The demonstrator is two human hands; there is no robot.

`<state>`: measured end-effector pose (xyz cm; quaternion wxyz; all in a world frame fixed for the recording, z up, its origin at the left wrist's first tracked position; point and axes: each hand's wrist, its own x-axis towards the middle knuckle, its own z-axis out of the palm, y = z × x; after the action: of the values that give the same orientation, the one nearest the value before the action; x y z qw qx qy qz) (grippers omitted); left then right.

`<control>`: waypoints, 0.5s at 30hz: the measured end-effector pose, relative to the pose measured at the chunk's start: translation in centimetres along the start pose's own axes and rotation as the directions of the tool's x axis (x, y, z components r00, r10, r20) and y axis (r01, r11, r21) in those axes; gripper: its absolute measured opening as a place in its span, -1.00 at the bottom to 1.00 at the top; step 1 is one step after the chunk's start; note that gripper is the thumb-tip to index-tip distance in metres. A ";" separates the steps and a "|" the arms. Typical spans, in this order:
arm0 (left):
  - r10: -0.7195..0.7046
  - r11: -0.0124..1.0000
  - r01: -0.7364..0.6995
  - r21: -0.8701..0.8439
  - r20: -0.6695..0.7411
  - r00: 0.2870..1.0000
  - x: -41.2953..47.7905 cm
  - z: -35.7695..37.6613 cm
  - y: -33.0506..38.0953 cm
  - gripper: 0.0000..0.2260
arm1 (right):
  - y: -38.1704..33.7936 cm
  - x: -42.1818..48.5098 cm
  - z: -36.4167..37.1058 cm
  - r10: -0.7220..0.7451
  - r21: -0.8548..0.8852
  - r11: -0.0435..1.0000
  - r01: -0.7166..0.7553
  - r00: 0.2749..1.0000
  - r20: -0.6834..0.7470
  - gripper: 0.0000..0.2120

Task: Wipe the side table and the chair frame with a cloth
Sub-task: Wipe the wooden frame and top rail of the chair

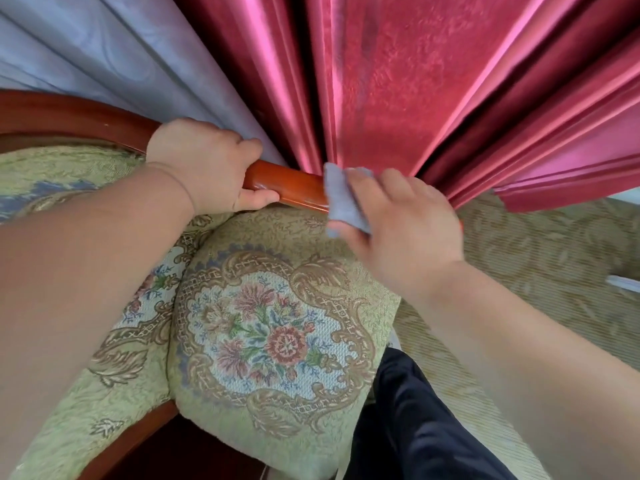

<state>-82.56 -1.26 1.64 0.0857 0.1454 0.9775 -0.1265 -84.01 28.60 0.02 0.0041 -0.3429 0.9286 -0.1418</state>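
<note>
Red curtain (398, 98) fills the top, its folds running out of view. A pale curtain (104, 53) sits left of it, cut off too. Below is the chair: the floral cushion (270, 323) is in plain sight, the back padding is half under my left forearm, and the legs are hidden. The frame (287, 185), glossy reddish wood, curves in from the left edge. Only a short stretch shows between my two hands, the rest being covered by them. Its right end goes behind the cloth, so I can't tell where it stops. My left hand (204, 164) is wrapped round the rail, fingers over the top, thumb tucked against the near side, a firm hold. My right hand (405, 223) comes in from the right, slightly blurred. Its fingers are curled round the grey cloth (341, 199), holding it against the rail just beside the red folds. The fingertips are mostly buried in the fabric.
</note>
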 end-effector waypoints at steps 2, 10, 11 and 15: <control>0.005 1.000 -0.005 0.009 -0.006 1.000 -0.1 -0.1 0.1 -0.21 | 3.0 -2.8 -0.4 0.113 0.078 0.991 -0.112 0.994 -0.011 -0.36; 0.005 1.000 -0.004 0.029 -0.056 0.998 0.1 0.2 -0.1 -0.20 | -1.0 0.9 -0.3 0.250 -0.009 0.968 -0.250 0.968 0.011 -0.47; 0.004 1.000 -0.003 0.023 -0.054 0.999 0.0 0.3 -0.1 -0.22 | -2.6 2.6 0.2 0.208 -0.057 0.977 -0.207 0.978 0.021 -0.48; -0.022 1.000 0.022 -0.001 -0.072 0.997 -0.2 0.7 0.0 -0.45 | -8.0 7.2 2.0 0.092 -0.126 0.990 -0.071 0.982 0.167 -0.51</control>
<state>-82.27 -1.46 1.00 0.0490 0.1391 0.9815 -0.1220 -84.20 17.71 0.85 0.0700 -0.3150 0.9449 -0.0557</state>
